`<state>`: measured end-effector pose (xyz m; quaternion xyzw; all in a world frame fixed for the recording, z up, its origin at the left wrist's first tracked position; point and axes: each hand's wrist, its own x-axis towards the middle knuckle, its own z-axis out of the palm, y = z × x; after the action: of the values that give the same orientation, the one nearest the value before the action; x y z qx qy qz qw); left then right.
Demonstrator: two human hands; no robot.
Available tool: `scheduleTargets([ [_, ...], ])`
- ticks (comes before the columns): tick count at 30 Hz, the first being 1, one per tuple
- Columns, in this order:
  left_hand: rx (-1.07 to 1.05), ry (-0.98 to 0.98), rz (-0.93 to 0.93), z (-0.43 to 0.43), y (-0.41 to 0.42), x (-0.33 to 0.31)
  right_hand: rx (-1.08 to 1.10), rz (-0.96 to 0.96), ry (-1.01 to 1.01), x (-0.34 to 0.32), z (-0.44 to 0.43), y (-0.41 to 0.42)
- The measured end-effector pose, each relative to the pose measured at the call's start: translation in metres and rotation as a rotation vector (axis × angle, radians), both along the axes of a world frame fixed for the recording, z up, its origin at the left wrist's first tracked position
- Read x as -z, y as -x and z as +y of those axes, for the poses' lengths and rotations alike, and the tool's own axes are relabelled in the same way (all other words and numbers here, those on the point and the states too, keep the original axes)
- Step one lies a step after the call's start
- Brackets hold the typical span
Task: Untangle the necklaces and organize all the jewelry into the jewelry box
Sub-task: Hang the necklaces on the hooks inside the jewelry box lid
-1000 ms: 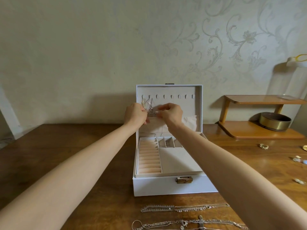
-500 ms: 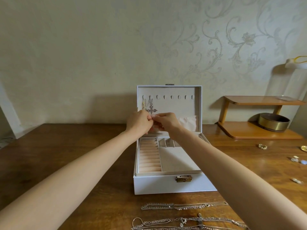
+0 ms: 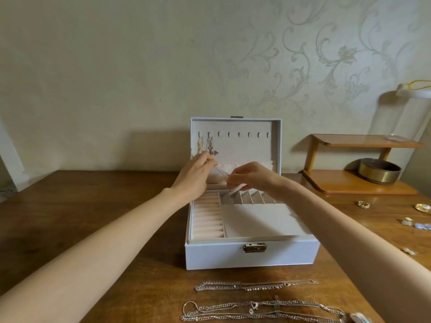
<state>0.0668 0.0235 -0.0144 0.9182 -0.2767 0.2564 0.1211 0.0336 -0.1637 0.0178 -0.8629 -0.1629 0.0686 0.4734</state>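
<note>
Head view: a thin chain (image 3: 221,170) runs taut between the pinching fingers of the left hand (image 3: 193,177) and right hand (image 3: 255,177), just before the jewelry box (image 3: 233,256) lid.

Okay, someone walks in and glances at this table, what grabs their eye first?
The open white jewelry box at the centre of the table, with two pendants hanging from the leftmost hooks in its upright lid. In front of that lid, the left hand and right hand pinch a fine chain between them. Silver chains lie stretched on the wood in front of the box.
</note>
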Motion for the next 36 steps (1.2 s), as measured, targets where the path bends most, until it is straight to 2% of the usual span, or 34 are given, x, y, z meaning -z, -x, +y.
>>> scheduleTargets([
  [3,-0.003,-0.023,-0.041,-0.003,-0.004,0.003,0.045,-0.103,0.015,-0.011,-0.014,0.007],
  [6,-0.038,-0.039,-0.051,-0.008,-0.006,0.001,0.204,-0.147,-0.197,-0.020,-0.025,0.003],
  [9,-0.083,-0.029,-0.022,-0.011,-0.009,-0.004,0.288,-0.010,-0.485,-0.024,-0.029,-0.011],
  [13,-0.126,-0.036,0.033,-0.015,-0.012,-0.010,0.333,0.121,-0.661,-0.018,-0.022,-0.036],
  [17,-0.139,-0.049,0.066,-0.016,-0.014,-0.014,0.379,0.063,-0.581,-0.014,-0.010,-0.046],
  [26,-0.054,0.055,0.031,-0.006,-0.010,-0.015,0.446,-0.120,-0.206,-0.007,0.007,-0.048],
  [30,-0.040,0.065,0.041,-0.005,-0.010,-0.015,0.332,-0.114,-0.045,0.000,0.005,-0.046],
  [33,-0.037,0.061,0.063,-0.005,-0.009,-0.016,0.252,-0.167,-0.018,0.002,0.000,-0.041],
  [36,-0.017,0.080,0.089,-0.004,-0.004,-0.017,0.291,-0.306,-0.061,0.003,-0.005,-0.036],
])
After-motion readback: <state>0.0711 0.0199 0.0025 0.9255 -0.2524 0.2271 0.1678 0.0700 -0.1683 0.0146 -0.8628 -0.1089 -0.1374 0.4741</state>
